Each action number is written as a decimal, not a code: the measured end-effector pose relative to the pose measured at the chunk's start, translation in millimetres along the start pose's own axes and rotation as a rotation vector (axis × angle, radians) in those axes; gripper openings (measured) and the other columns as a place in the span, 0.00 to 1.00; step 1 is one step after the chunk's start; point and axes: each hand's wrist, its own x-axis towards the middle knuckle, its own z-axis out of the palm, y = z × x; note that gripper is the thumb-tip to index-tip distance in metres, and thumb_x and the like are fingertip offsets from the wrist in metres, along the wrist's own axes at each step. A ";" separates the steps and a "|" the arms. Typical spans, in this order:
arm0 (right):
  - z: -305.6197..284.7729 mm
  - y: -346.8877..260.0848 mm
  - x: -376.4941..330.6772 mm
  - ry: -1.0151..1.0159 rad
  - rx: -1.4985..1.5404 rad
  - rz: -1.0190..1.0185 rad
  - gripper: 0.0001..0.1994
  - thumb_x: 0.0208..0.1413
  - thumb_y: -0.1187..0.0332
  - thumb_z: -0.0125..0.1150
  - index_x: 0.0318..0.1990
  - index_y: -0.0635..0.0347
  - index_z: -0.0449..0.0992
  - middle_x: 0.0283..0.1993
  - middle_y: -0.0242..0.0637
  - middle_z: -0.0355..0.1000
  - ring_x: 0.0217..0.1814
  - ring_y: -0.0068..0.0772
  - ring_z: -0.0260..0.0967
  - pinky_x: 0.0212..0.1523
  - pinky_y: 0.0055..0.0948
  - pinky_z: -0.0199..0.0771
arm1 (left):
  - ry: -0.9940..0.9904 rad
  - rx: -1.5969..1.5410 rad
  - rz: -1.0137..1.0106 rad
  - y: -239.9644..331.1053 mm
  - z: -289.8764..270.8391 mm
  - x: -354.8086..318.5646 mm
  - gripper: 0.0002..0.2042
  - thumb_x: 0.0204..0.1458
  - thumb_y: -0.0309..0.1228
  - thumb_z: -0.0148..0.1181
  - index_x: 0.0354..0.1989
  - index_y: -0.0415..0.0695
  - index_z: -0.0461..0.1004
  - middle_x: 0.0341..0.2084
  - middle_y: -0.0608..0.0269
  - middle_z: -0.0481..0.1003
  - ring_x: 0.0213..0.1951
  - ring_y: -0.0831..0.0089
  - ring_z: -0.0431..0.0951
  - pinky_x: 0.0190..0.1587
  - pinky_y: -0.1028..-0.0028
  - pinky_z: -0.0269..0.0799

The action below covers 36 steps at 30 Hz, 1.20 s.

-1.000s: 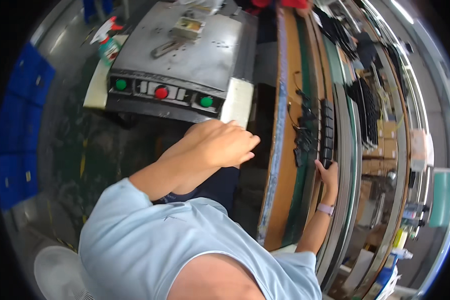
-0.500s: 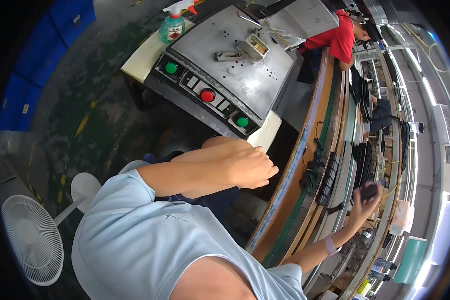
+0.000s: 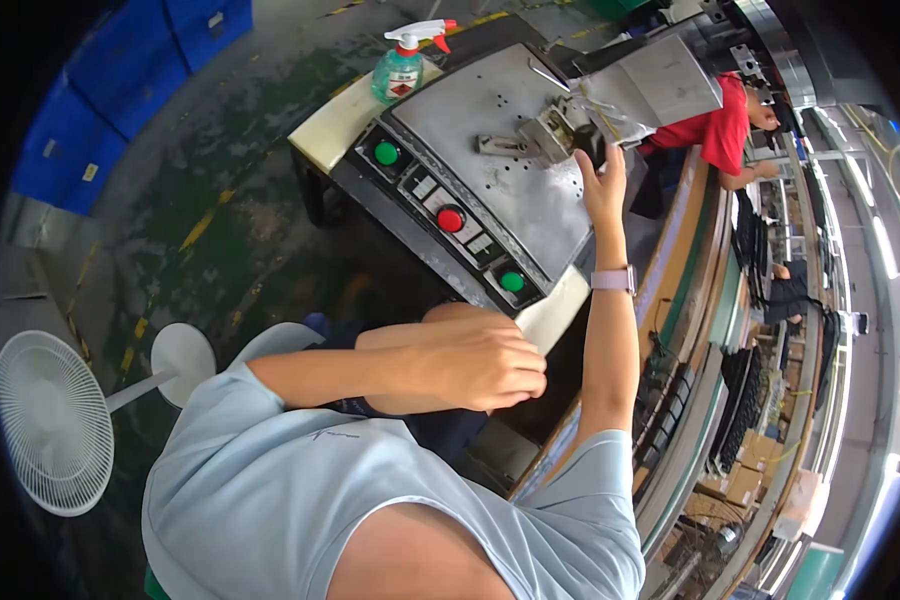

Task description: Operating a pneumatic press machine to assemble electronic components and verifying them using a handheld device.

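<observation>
My right hand (image 3: 605, 190) reaches over the grey metal machine table (image 3: 450, 110), its fingers around a small black part (image 3: 590, 143) whose exact kind I cannot make out. That part is right beside a metal fixture block (image 3: 548, 135) on the table top; whether they touch is hidden. A flat metal clamp bar (image 3: 502, 146) lies left of the block. Lower down, my left hand (image 3: 500, 365) is closed over my lap, fingers curled, with nothing showing in it. The table's front panel has green push buttons (image 3: 386, 153) and a red button (image 3: 451, 218).
A spray bottle (image 3: 398, 72) stands at the table's left corner. Rightward runs a long conveyor line (image 3: 660, 290) with black parts and cables. A person in a red sleeve (image 3: 725, 130) works behind the machine. At left are blue bins (image 3: 130, 65) and a white fan (image 3: 53, 420).
My right hand has swung from the conveyor side at right over to the fixture on the machine table, carrying the black part. My left hand stays closed over my lap. The view has shifted slightly.
</observation>
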 end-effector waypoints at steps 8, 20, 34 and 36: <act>8.4 -10.0 29.6 -0.346 0.026 -0.157 0.29 0.62 0.61 0.52 0.70 0.48 0.55 0.60 0.45 0.64 0.56 0.51 0.65 0.57 0.37 0.65 | 0.379 -0.040 -0.486 -41.3 -34.6 -50.1 0.02 0.51 0.20 0.55 0.32 0.41 0.71 0.31 0.62 0.71 0.32 0.66 0.69 0.38 0.72 0.66; -54.8 -71.4 -57.9 -0.837 -0.347 -0.045 0.58 0.34 0.45 0.76 0.73 0.46 0.46 0.73 0.47 0.50 0.72 0.55 0.50 0.66 0.52 0.58 | 0.515 0.426 -0.502 -145.0 -108.5 -85.9 0.07 0.57 0.27 0.52 0.29 0.39 0.66 0.25 0.61 0.68 0.26 0.66 0.66 0.33 0.69 0.63; -294.5 -53.1 -290.6 -0.126 -0.752 1.018 0.38 0.42 0.52 0.73 0.58 0.63 0.66 0.59 0.53 0.60 0.58 0.54 0.62 0.55 0.47 0.69 | 0.404 -0.381 -0.767 -11.5 -55.5 -83.3 0.11 0.58 0.27 0.48 0.22 0.44 0.63 0.18 0.73 0.60 0.22 0.82 0.54 0.25 0.80 0.50; -325.6 -24.9 -340.3 -0.284 -0.913 1.513 0.45 0.42 0.41 0.70 0.60 0.68 0.65 0.59 0.62 0.59 0.52 0.59 0.66 0.55 0.51 0.69 | 0.135 -0.284 -0.785 15.1 -22.7 -86.5 0.14 0.57 0.27 0.49 0.18 0.43 0.59 0.15 0.70 0.57 0.20 0.79 0.53 0.23 0.76 0.49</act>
